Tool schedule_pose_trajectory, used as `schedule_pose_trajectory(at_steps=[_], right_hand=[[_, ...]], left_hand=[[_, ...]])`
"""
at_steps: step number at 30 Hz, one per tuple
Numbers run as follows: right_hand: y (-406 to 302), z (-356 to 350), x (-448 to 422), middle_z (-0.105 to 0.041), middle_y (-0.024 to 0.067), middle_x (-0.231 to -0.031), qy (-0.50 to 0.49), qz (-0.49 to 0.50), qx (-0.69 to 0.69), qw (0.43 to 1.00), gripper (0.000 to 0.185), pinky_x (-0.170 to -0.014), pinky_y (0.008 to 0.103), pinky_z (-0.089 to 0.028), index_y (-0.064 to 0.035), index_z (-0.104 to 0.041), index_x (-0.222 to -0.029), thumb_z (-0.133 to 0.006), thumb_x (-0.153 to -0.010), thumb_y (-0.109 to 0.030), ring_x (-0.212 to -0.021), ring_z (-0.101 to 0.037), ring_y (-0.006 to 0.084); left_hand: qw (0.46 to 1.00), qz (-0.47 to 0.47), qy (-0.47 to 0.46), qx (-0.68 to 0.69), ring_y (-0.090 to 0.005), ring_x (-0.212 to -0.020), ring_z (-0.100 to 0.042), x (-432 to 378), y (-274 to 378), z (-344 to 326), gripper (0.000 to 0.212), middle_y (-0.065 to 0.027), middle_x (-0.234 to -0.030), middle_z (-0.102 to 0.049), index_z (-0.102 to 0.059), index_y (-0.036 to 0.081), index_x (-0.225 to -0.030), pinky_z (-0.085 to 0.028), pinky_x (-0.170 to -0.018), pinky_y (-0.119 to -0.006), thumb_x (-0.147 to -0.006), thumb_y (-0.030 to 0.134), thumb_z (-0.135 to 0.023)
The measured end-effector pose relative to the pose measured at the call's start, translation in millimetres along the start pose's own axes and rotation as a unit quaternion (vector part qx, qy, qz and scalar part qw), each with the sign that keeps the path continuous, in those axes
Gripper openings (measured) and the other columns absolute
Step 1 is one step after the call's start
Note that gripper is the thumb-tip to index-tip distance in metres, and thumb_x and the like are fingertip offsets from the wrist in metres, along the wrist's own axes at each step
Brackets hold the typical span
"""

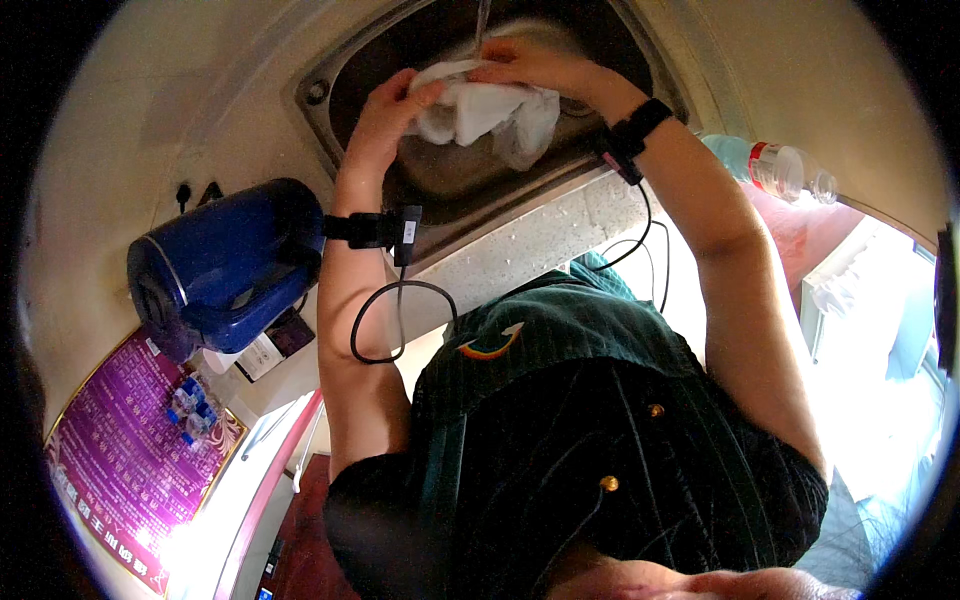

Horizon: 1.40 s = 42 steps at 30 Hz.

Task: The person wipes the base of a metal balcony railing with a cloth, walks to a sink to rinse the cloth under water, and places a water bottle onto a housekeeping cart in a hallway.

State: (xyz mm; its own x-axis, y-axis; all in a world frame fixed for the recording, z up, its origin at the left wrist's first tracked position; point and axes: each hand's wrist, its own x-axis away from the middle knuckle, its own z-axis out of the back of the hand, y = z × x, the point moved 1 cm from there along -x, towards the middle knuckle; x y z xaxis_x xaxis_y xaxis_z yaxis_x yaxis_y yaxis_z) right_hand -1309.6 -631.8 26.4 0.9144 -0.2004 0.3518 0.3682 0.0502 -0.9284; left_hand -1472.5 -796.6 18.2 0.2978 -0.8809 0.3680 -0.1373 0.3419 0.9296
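Both my hands hold a thin, wet-looking white cloth over a dark metal sink. My left hand grips its left edge, thumb on top. From the right, my right hand holds the upper edge, its fingers partly hidden by the cloth's folds. The lower part of the cloth hangs bunched inside the basin. A narrow stream of water comes down at the top of the view, just behind the cloth and close to my right fingers.
A blue electric kettle stands left of my left forearm. Beyond my right arm lies a clear plastic bottle. Water drops dot the sink's pale front ledge. Cables hang from black straps on both wrists. A purple printed poster is at lower left.
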Motion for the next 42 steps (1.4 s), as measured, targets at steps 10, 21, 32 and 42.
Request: schedule_pose_trajectory(at_steps=[10,21,32,42], right_hand=[[25.1,25.5,24.7,-0.065,0.0114,-0.107,0.082,-0.058,0.049,0.994,0.057,-0.086,0.0372,-0.047,-0.0061,-0.063,-0.113,-0.070,-0.077,-0.049,-0.098,-0.061,0.0245],[-9.2,-75.9,-6.9,-0.062,0.0139,-0.098,0.358,0.317,0.329,0.814,0.027,-0.075,0.0358,-0.053,-0.0061,-0.064,-0.102,-0.062,-0.082,-0.025,-0.097,-0.062,0.0265],[22.4,-86.4,-26.6,-0.062,0.0168,-0.095,0.378,0.222,0.457,0.774,0.028,-0.077,0.0470,-0.048,-0.0049,-0.066,-0.095,-0.056,-0.081,-0.027,-0.088,-0.058,0.0360],[9.6,-58.7,-20.3,-0.061,0.0189,-0.099,0.400,0.184,0.507,0.741,0.030,-0.078,0.0408,-0.050,-0.0066,-0.066,-0.100,-0.061,-0.075,-0.022,-0.094,-0.057,0.0357]], left_hand=[[0.915,-0.010,0.168,0.367,-0.0259,-0.109,-0.054,1.1,3.1,32.0,0.049,-0.0141,-0.118,-0.057,-0.052,0.000,-0.120,-0.044,-0.094,-0.036,-0.085,0.029,-0.068],[0.896,0.077,0.090,0.429,-0.0249,-0.112,-0.054,7.0,-0.9,-48.9,0.031,-0.0110,-0.123,-0.056,-0.050,0.005,-0.124,-0.046,-0.095,-0.040,-0.096,0.017,-0.048],[0.747,-0.042,-0.183,0.637,-0.0269,-0.120,-0.048,-11.3,-54.7,-58.5,0.043,-0.0105,-0.129,-0.052,-0.044,0.005,-0.131,-0.037,-0.103,-0.044,-0.099,0.034,-0.040],[0.884,0.062,0.040,0.461,-0.0270,-0.121,-0.048,-5.7,-11.8,-60.2,0.040,-0.0102,-0.129,-0.052,-0.046,0.007,-0.129,-0.040,-0.102,-0.042,-0.097,0.031,-0.045]])
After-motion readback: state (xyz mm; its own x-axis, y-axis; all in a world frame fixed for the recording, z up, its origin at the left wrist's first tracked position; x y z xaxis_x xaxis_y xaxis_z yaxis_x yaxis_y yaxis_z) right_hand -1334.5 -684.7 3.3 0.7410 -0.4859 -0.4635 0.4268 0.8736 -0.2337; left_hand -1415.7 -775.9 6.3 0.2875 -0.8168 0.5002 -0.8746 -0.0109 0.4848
